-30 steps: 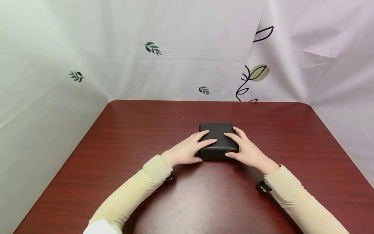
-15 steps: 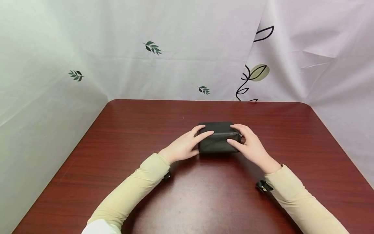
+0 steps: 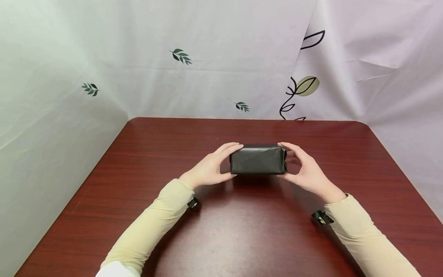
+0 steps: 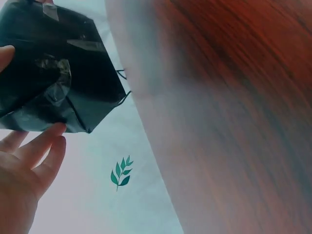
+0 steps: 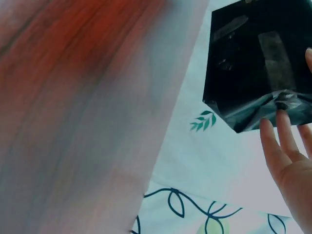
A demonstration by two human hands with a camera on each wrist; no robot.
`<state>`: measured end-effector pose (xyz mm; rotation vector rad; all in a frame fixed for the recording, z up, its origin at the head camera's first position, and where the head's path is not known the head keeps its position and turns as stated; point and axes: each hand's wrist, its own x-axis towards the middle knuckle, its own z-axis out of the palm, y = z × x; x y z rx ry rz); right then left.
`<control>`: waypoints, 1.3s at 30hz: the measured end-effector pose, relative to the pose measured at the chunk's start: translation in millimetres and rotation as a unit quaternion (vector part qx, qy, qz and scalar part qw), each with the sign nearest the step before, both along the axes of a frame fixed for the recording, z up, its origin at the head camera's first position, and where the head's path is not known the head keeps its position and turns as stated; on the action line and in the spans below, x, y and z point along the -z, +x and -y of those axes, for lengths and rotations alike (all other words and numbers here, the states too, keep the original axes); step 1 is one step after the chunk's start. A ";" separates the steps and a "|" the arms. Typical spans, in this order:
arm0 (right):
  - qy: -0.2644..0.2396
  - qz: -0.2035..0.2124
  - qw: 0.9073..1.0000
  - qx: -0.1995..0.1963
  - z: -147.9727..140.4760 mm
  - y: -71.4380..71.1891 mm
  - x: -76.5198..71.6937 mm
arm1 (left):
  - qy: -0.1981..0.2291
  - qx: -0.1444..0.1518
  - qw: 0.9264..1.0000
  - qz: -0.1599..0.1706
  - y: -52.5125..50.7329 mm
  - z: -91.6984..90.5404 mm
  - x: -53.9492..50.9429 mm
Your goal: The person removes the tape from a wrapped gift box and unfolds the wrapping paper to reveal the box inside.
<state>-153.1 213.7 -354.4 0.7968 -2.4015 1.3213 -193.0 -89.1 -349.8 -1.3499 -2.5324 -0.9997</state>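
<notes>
A black wrapped box (image 3: 257,160) is tilted up over the table in the head view, its long side toward me. At its left end my left hand (image 3: 209,169) grips it, thumb low and fingers over the upper edge. My right hand (image 3: 310,174) holds the opposite end, where the wrapping is folded and creased. Clear tape strips show on the black box (image 4: 53,63) in the left wrist view, with fingertips against its lower edge. In the right wrist view, fingers (image 5: 287,139) touch the crumpled fold of the taped box (image 5: 243,63).
The reddish-brown wooden table (image 3: 221,234) has rounded far corners. A white curtain (image 3: 207,84) with leaf prints hangs behind it and at both sides. A dark band-like device sits under each wrist, such as the right wrist device (image 3: 322,217).
The box has tipped from lying flat to showing its long side toward me, and looks lifted. Both hands have shifted from resting over its top to gripping its two ends.
</notes>
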 end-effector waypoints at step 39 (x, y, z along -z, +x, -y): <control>-0.222 0.335 0.913 0.075 19.0 -13.4 -24.9 | 0.168 -0.119 0.897 0.390 1.7 -17.6 -12.5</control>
